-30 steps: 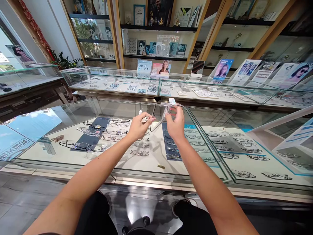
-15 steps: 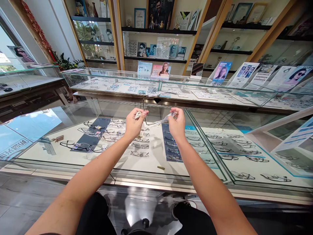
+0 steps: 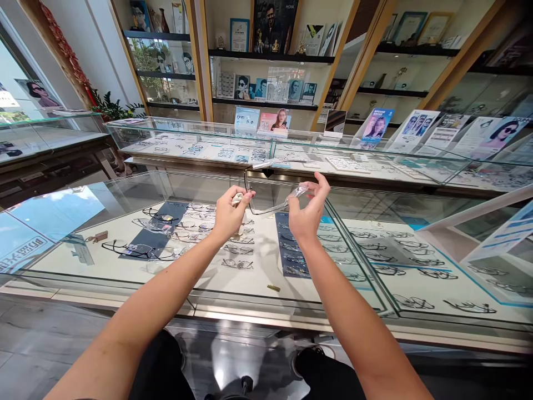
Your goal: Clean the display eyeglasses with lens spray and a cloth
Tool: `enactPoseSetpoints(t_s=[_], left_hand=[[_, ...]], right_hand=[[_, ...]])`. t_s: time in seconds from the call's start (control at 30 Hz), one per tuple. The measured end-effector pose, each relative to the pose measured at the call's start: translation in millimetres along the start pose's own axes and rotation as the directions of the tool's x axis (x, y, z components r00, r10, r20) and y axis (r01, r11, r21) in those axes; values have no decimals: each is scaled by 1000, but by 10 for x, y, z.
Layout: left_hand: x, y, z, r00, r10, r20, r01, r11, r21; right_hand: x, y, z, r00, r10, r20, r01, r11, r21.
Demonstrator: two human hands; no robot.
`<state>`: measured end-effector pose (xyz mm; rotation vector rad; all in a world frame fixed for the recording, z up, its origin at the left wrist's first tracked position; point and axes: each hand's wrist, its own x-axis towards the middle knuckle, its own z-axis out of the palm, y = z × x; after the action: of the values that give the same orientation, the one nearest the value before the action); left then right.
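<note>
Both hands up over the glass desk (image 3: 125,191), eyeglasses (image 3: 259,191) held between them, above the case, not touching the glass. Left hand (image 3: 228,214) closed, thumb + forefinger pinching the frame's left end; also has a small white bit tucked in the fingers, prob a cloth or tag, can't tell which. Right hand (image 3: 306,214) only part closed: thumb + index nip the clear plastic sleeve (image 3: 293,195) on the frame's right end, other fingers spread open. Frame is thin, dark rim, one temple sticking up toward the far display case (image 3: 270,158). Inside the case below: rows of frames on a dark blue mat (image 3: 291,244) under the right hand, more pairs on the white lining to the left, small brass bit (image 3: 273,288) near the front edge. My read: the step is working the sleeve along the temple. To do it well: keep the left pinch firm near the hinge, not on the lens, pull the sleeve straight along the temple w/o twisting, thin wire will bend easy. Stay low over the desk so a slip means a short drop onto the glass.
</note>
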<state>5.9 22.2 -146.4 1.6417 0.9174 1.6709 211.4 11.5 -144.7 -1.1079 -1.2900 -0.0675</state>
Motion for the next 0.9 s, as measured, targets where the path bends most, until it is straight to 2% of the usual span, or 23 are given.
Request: enactPoseSetpoints(t_s=[0.17,0.47,0.63,0.9], left_hand=[[-11,-9,1,999,7,34,-8,999,45],[-35,-59,11,988,7,157,-31,988,150],[-32,-35,1,987,-7,163,-26,980,199],[-46,-28,11,986,-7,165,-24,983,180]], right_hand=[[-2,-83,-44,997,-69,32,70,997,-36],[-10,-1,-7,992,-115,49,117,992,-42],[-16,37,-7,982,-178,66,180,983,-32],[-26,-5,-11,980,-177,87,179,984,-9]])
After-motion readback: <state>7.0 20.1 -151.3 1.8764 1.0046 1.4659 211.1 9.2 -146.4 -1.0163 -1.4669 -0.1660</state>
